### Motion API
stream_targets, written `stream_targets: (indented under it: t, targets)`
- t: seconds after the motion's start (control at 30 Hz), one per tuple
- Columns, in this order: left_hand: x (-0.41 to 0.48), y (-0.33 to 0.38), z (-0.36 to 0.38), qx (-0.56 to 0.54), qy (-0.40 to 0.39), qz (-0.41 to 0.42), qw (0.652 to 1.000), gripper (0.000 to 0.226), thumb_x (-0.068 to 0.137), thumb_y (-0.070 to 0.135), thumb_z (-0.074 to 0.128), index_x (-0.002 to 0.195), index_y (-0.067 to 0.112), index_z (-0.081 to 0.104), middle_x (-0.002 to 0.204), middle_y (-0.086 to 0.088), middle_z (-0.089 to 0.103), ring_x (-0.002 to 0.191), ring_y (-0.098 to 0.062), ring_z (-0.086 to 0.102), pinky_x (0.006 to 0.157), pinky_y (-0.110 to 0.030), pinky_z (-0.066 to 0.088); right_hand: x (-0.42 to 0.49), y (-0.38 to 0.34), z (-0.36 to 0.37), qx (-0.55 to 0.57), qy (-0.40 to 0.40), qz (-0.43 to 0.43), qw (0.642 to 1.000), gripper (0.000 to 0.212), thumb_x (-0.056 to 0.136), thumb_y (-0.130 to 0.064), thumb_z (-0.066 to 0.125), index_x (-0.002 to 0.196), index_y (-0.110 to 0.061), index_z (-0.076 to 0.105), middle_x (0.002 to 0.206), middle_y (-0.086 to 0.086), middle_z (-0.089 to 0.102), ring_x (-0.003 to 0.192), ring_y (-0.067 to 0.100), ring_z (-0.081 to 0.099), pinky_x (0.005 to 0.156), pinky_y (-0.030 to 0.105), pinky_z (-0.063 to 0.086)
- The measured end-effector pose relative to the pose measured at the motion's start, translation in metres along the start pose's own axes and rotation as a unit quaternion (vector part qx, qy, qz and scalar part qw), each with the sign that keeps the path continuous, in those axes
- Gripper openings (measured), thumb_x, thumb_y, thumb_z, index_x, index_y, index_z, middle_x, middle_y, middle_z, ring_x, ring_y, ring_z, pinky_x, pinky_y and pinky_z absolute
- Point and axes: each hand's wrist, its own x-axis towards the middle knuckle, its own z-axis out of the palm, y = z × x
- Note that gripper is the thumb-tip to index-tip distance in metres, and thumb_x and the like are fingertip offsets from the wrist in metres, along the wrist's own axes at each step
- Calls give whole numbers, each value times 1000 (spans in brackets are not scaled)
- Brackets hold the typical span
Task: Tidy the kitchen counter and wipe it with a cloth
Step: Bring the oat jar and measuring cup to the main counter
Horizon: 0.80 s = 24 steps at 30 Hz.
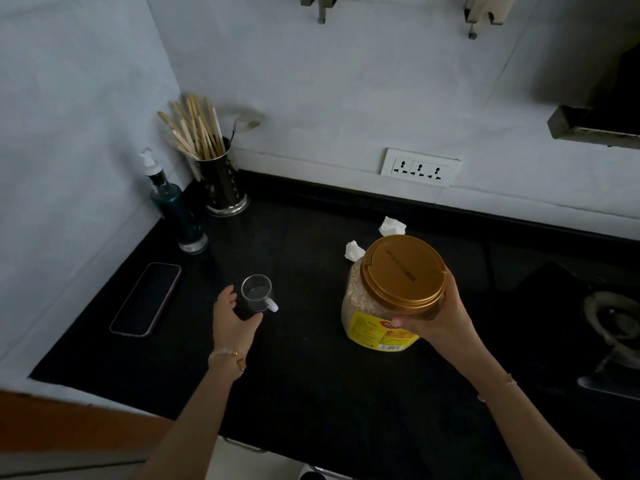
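A big clear jar of oats (367,306) with a gold lid and a yellow label stands on the black counter (311,375). My right hand (440,317) grips it just under the lid, from the right side. A small glass cup (258,294) with a white handle stands left of centre. My left hand (232,322) curls around its near left side, thumb and fingers against the glass. Two crumpled white tissues (391,226) (354,250) lie behind the jar. No cloth is in view.
A phone (147,298) lies face up near the left wall. A pump bottle (176,209) and a steel holder of chopsticks (221,181) stand in the back left corner. A wall socket (420,167) is behind. A stove burner (609,317) sits at the right edge.
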Motion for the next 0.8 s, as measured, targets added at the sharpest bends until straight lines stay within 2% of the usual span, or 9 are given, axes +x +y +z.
stream_targets:
  t: [0.07, 0.23, 0.33, 0.4, 0.53, 0.7, 0.8]
  targets:
    - [-20, -5, 7, -40, 41, -14, 998, 68, 73, 1, 69, 131, 18, 39, 134, -3, 46, 123, -18, 46, 103, -35, 39, 0, 1, 0, 0, 1, -2, 1000, 115, 31, -63, 83, 129, -44, 25, 127, -20, 46, 118, -11, 46, 92, 16, 40]
    - [-38, 0, 36, -68, 14, -54, 996, 42, 79, 14, 66, 119, 15, 51, 112, -1, 57, 99, -15, 58, 79, -24, 46, 1, 3, 0, -6, -4, -8, 1000, 122, 32, -64, 83, 135, -33, 26, 129, -16, 47, 119, -6, 48, 92, 17, 43]
    - [-30, 10, 46, -90, 13, -81, 993, 31, 83, 18, 62, 113, 12, 57, 108, -6, 59, 90, -19, 61, 62, -19, 46, 0, 2, 1, -3, -2, -6, 1000, 119, 32, -62, 83, 132, -35, 26, 127, -18, 47, 116, -10, 48, 87, 6, 45]
    - [-27, 12, 50, -92, 25, -90, 991, 26, 84, 19, 60, 109, 10, 60, 109, -9, 60, 86, -18, 61, 56, -17, 43, 0, 1, 1, 0, 1, -4, 1000, 117, 33, -61, 83, 131, -35, 26, 127, -18, 46, 115, -13, 48, 86, 3, 44]
    - [-24, 9, 51, -112, 40, -94, 988, 20, 85, 19, 59, 103, 11, 63, 108, -9, 61, 80, -12, 58, 58, -18, 45, 0, 6, 0, -1, 2, 0, 1000, 124, 34, -61, 84, 138, -26, 25, 133, -7, 46, 121, -2, 47, 96, 17, 43]
    - [-18, 7, 48, -77, -19, -85, 993, 29, 86, 18, 58, 114, 12, 58, 113, -8, 57, 85, -12, 56, 63, -22, 50, 0, 9, -1, -8, -5, 5, 1000, 129, 36, -61, 84, 142, -19, 22, 137, -2, 44, 127, 7, 45, 103, 32, 42]
    - [-15, 15, 51, -94, -49, -114, 988, 30, 87, 16, 56, 116, 13, 57, 108, -7, 54, 90, -15, 54, 60, -23, 49, 0, 8, -1, -13, -5, 4, 1000, 129, 37, -61, 83, 142, -18, 22, 137, -1, 44, 127, 10, 45, 106, 39, 41]
